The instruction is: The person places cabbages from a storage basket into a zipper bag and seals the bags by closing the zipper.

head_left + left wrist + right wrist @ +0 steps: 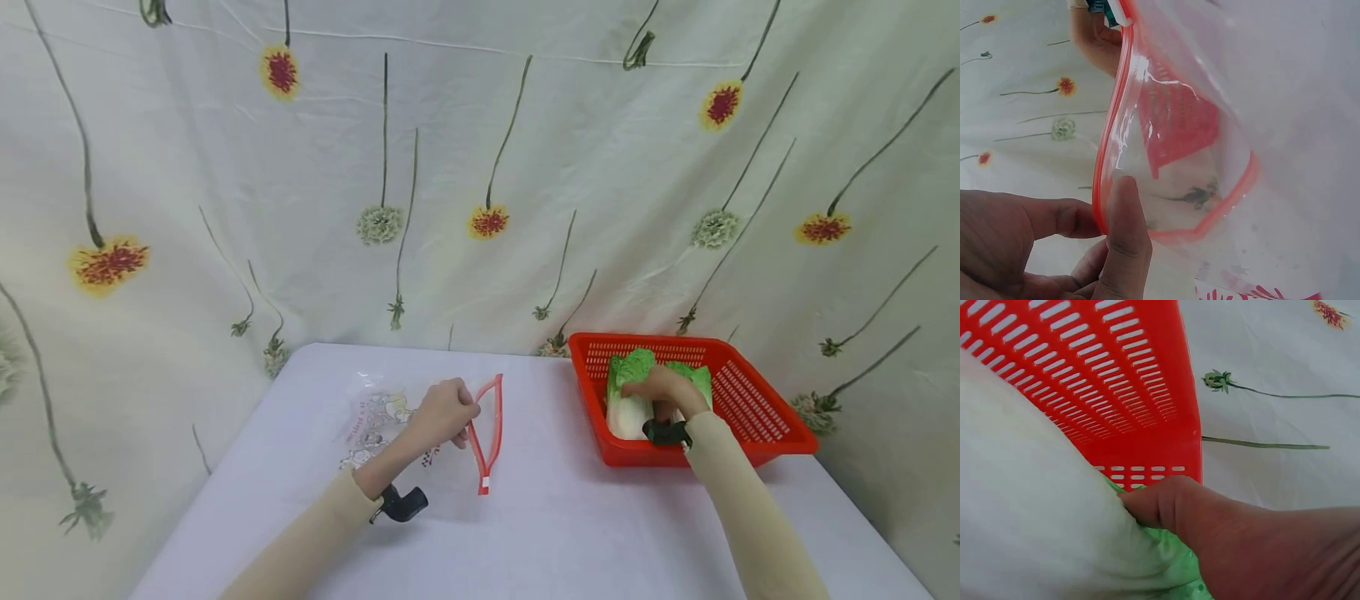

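A clear zip bag [375,442] with printed figures lies on the left of the table, its red zip edge [497,417] raised and spread into a loop. My left hand [442,412] pinches one side of that edge between thumb and finger; the left wrist view shows the bag's mouth [1102,144] gaping. Inside a red basket [757,408] are napa cabbages [626,414] with white stalks and green leaves. My right hand [667,390] reaches in and grips a cabbage [1035,487], thumb pressed to its side; the other fingers are hidden in the right wrist view.
A white cloth covers the table [570,517]. Behind it hangs a flower-printed curtain [450,167], close to the basket's back rim. The basket's slotted wall [1116,381] rises beside my right hand. Black wrist cameras [405,505] are strapped to both wrists.
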Tool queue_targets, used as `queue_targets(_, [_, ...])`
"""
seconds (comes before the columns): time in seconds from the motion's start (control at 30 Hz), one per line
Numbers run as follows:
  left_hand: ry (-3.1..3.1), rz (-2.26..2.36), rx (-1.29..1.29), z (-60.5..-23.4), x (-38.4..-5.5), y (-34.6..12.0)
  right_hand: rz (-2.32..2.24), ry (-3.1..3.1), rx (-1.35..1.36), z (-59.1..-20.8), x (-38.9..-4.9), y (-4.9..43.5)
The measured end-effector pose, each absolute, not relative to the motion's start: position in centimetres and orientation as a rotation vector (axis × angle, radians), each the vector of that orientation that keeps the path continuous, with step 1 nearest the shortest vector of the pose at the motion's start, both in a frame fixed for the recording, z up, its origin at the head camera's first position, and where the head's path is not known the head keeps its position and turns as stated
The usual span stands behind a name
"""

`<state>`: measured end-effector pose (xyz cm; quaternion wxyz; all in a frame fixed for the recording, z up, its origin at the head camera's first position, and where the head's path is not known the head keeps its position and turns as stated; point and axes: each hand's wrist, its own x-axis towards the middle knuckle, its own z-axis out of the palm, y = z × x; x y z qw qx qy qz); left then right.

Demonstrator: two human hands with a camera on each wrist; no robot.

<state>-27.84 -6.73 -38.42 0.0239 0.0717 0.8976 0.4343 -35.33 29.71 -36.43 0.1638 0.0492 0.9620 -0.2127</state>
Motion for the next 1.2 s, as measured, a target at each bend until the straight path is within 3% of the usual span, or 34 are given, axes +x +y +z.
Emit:
queue_targets(0.3, [2.778, 1.356, 0.199, -38.4, -27.9, -7.0, -0.844, 2.971, 0.105, -35.2, -33.9, 28.9])
queue_targets(0.53, [2.776, 1.379, 0.206, -38.3, -27.9, -7.1, -1.319, 3.025, 0.324, -35.4, -32.7, 28.1])
queue_targets(0.73, [2.767, 1.421, 0.22, -38.0, -27.6, -7.3, -1.641, 3.106, 0.353, -35.3, -31.8, 26.8])
queue_targets(1.03, [2.794, 1.424, 0.263, -37.9, -27.7, -7.3, -2.182, 3.1, 0.064, -34.4, -29.8, 22.5])
queue_targets(1.2, [2.781, 1.445, 0.269, -37.7, -27.7, -7.2, -2.18, 3.038, 0.056, -35.5, -28.8, 18.6])
